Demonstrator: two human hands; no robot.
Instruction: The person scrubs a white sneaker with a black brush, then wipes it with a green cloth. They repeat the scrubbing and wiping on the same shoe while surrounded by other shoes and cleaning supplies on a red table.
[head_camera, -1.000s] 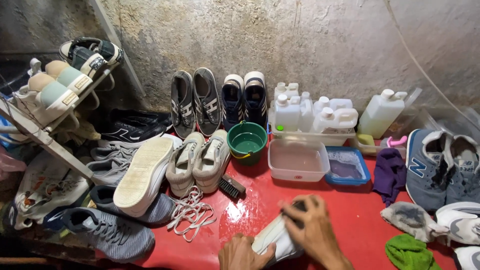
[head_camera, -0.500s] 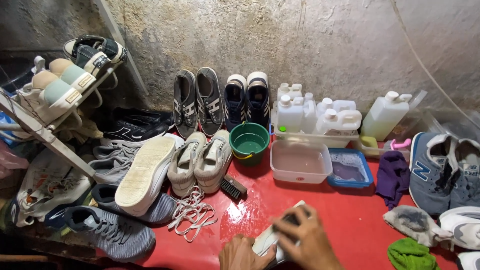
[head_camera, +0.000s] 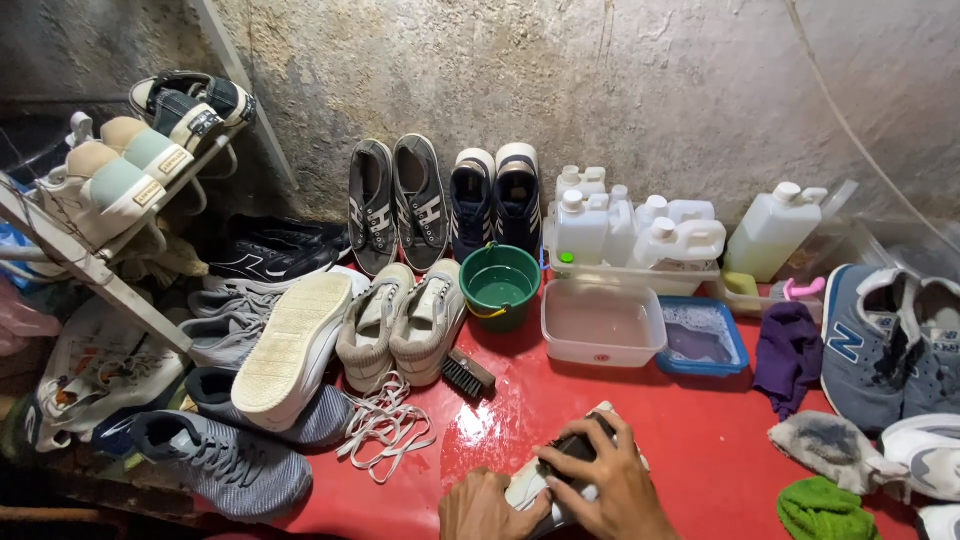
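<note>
Pale, wet shoe (head_camera: 528, 487) in left hand (head_camera: 482, 508)'s grip, right hand (head_camera: 600, 478) clutching dark brush (head_camera: 576, 447).

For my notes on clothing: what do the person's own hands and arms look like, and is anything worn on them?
Both are bare: the left hand and right hand show no gloves, rings or watch. No sleeve reaches the visible wrists. The arms are mostly out of frame.

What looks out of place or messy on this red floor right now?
Loose white laces lie tangled beside the beige pair, one pale-soled shoe is tipped sole-up on the others, and the red floor shines wet near the brush.
</note>
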